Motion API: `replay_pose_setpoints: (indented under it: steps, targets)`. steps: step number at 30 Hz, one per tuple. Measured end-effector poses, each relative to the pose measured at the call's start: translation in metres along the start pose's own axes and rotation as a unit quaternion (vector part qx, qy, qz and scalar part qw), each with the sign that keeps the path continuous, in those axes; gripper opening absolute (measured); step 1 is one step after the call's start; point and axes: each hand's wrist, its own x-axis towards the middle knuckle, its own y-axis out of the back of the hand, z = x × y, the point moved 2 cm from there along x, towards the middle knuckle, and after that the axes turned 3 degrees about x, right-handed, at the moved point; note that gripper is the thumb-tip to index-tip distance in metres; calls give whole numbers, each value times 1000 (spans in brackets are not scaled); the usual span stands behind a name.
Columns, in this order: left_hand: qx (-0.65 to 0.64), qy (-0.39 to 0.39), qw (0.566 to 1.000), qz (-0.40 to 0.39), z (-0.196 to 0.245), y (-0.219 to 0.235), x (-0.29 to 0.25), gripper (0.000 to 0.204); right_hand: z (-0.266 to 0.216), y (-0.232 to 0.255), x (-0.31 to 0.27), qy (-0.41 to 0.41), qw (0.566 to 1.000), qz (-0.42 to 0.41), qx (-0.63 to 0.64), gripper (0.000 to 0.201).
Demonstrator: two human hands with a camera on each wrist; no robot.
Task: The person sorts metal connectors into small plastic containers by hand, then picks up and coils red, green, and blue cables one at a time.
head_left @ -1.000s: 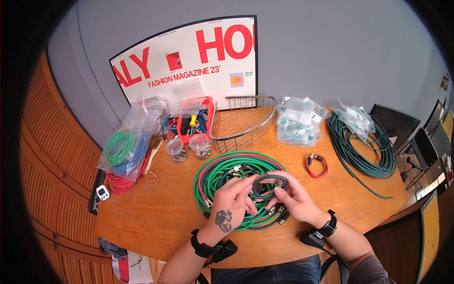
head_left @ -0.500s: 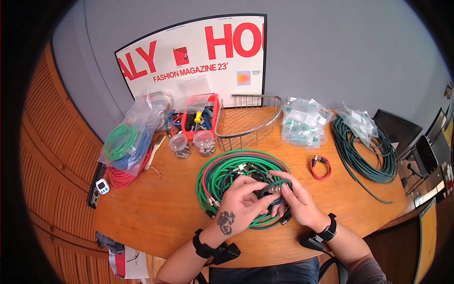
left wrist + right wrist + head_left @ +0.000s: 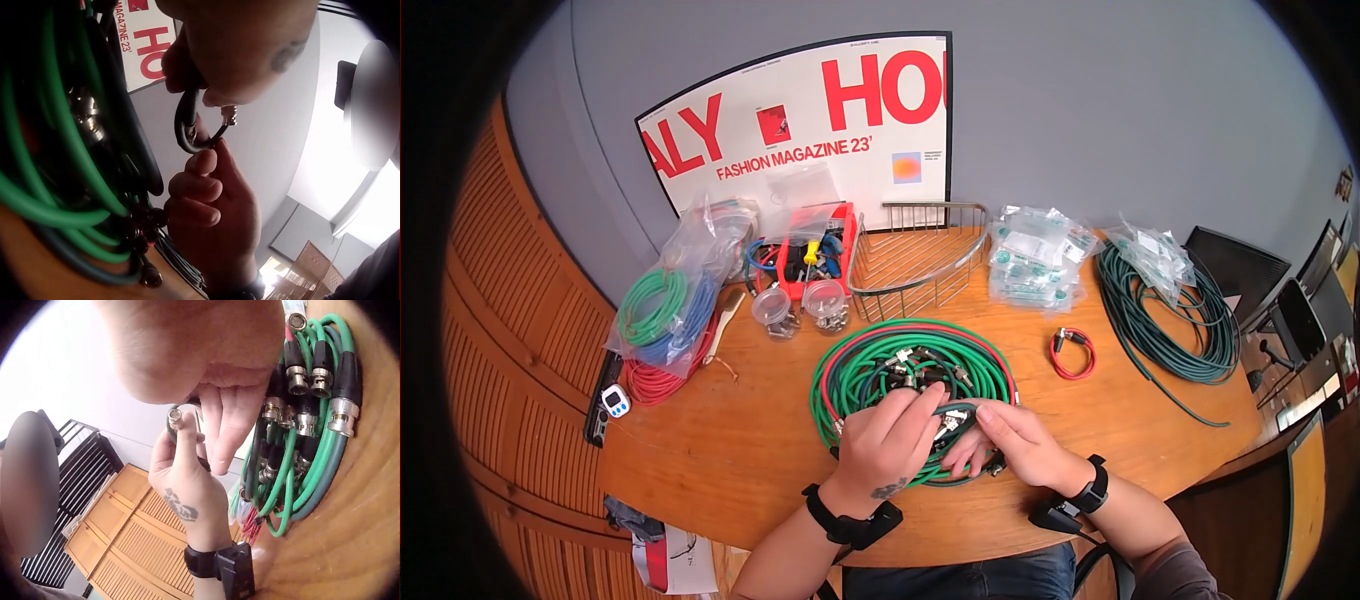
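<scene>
Both hands hold a small coiled dark green cable above the front of a pile of looped cables. Fingers of the left hand pinch its left side; a silver connector sticks out by them in the left wrist view. At the coil's right side, the right hand grips it between thumb and fingers. Beneath lies the pile of green, red and dark cables, with silver and black connectors large in the right wrist view.
A wire basket, a red bin and two clear cups stand behind the pile. To the right are a small red cable coil, bagged parts and a big dark green coil. Bagged cables and a timer lie left.
The left hand has turned over, its back now facing up more, and shifted slightly left. The held coil has tilted from a visible ring to a flatter, narrower view. The camera view has shifted slightly.
</scene>
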Motion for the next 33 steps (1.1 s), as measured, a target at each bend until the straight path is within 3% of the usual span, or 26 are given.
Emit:
replay_pose_setpoints:
  steps: [2,4,7,9,16,18,19,21,24,31,33]
  targets:
    - [-2,0,1000,7,4,0,4,39,6,2,2,48,998,34,-29,42]
    - [-3,0,1000,15,4,0,5,42,2,2,-1,45,997,43,-48,40]
    - [22,-47,998,28,0,0,7,40,-5,-1,-3,38,995,63,-73,39]
    - [55,-123,990,35,0,2,9,37,-6,-1,-3,35,993,74,-80,40]
    - [61,-135,988,43,1,1,8,33,0,5,-3,12,994,97,-56,37]
    - [-10,-59,998,21,2,2,5,31,-2,4,-3,18,991,109,-73,36]
    - [-9,-59,998,22,3,0,4,31,-5,2,-4,24,989,117,-87,34]
    - [-70,36,997,6,0,-6,3,28,-7,1,-2,30,987,124,-100,32]
    - [-76,88,993,-25,1,-10,2,24,-5,5,-1,38,981,143,-122,30]
    - [-49,74,993,-77,5,-7,5,28,1,8,0,25,980,162,-110,28]
    - [1,20,999,-50,5,-6,4,29,1,8,0,24,981,160,-110,28]
